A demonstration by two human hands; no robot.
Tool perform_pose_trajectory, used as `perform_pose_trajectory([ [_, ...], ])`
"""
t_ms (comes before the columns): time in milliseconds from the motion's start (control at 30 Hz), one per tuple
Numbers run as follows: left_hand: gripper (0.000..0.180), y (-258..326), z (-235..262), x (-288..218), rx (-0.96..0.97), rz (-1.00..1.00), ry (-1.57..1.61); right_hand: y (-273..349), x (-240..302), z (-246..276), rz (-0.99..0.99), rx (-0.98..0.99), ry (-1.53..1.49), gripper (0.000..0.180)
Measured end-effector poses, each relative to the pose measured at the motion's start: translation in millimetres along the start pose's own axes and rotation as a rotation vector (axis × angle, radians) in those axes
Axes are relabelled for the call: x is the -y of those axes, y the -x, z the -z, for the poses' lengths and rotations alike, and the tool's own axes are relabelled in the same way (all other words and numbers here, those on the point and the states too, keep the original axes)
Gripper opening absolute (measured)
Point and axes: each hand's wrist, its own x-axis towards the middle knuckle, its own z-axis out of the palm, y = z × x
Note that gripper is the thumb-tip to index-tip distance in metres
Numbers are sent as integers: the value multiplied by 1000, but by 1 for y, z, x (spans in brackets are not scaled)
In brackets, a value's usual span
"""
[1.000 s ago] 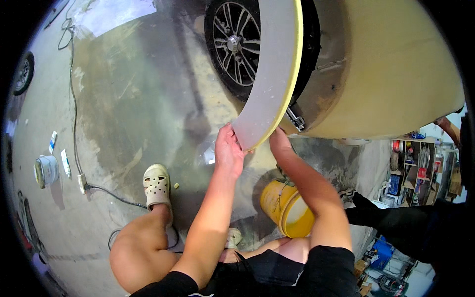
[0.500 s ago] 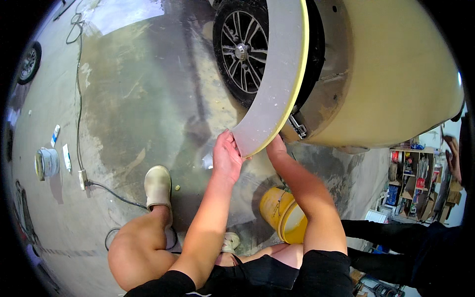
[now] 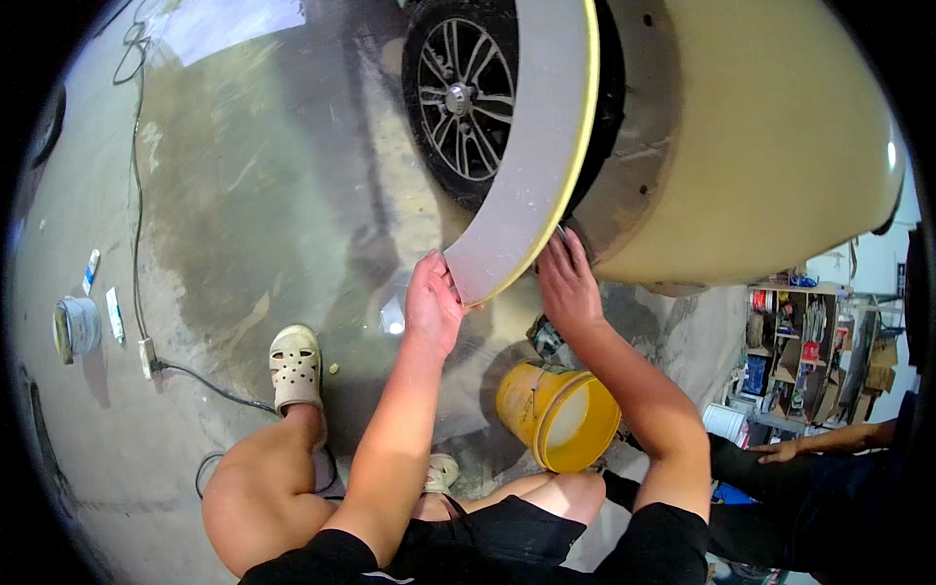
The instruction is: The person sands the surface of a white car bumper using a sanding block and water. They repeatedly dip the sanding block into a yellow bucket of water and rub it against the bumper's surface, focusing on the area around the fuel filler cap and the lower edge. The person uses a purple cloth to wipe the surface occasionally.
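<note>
A curved grey wheel-arch trim with a yellow edge stands out in front of a wheel on a beige car body. My left hand is closed on the trim's lower end, fingers behind it and thumb side toward me. My right hand is at the gap between the trim's yellow edge and the body's lower corner. Its back faces me and its fingers are bent together, tips at something small and dark that I cannot make out. A metal clip seen there earlier is hidden by the hand.
Below my right forearm, a yellow bucket holds pale liquid, with a dark crumpled thing beside it. A cable with a socket block, a tub and tubes lie left. Another person's hand and shelves are right.
My right hand has come out from behind the trim's end and moved up to the body's corner, covering the metal clip. My left hand keeps its hold. The view has shifted slightly.
</note>
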Motion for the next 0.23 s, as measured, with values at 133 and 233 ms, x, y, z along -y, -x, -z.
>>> perform_pose_trajectory([
  [133, 62, -1, -7, -1, 2, -26, -4, -9, 5, -1, -39, -139, -69, 54],
  [233, 68, -2, 1, 1, 3, -36, -16, 29, 4, -18, 4, -109, 23, 67],
])
